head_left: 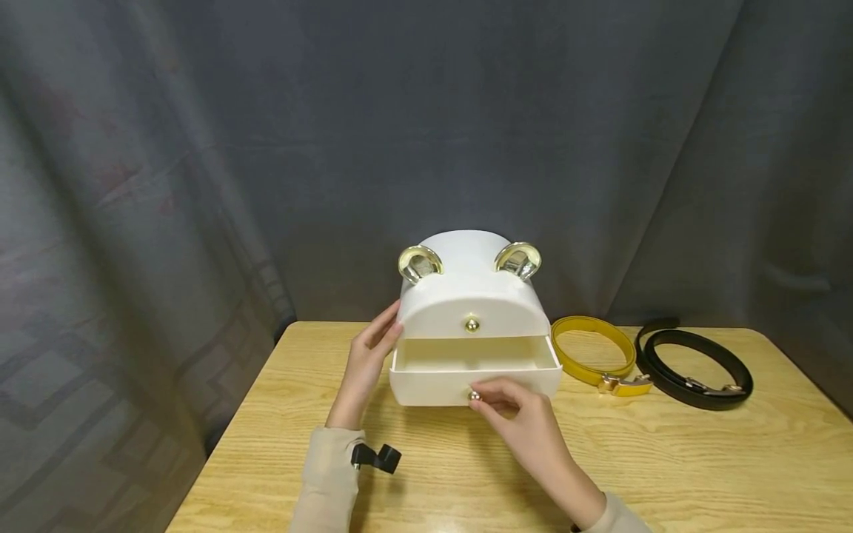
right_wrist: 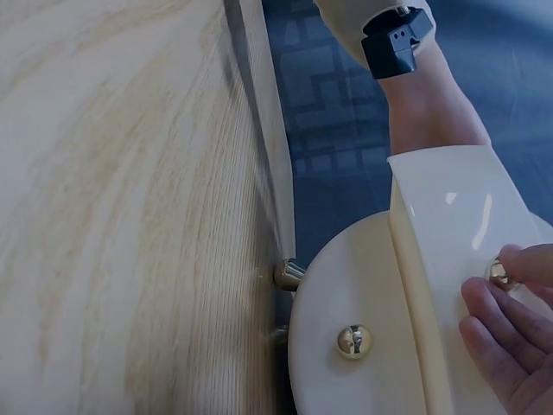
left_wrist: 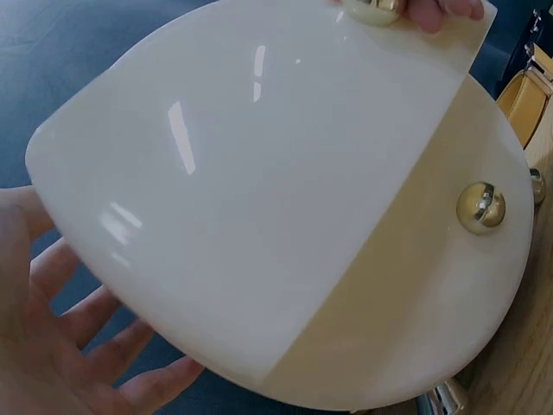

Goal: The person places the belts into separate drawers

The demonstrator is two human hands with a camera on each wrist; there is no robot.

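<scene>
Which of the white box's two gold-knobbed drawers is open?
The lower drawer, pulled forward by the right hand at its knob; the arched upper drawer sits flush.

Glossy plastic box (head_left: 466, 296), grained wooden table (head_left: 666, 459)

This is looking like a staged recording corner rather than a lived-in room: a grey curtain (head_left: 266, 148) is hanging in folds behind and beside a small light-wood surface (head_left: 666, 459), closing off everything beyond it. A patterned grey floor (right_wrist: 328, 112) is showing past the edge, and only a few props are lying out.
</scene>
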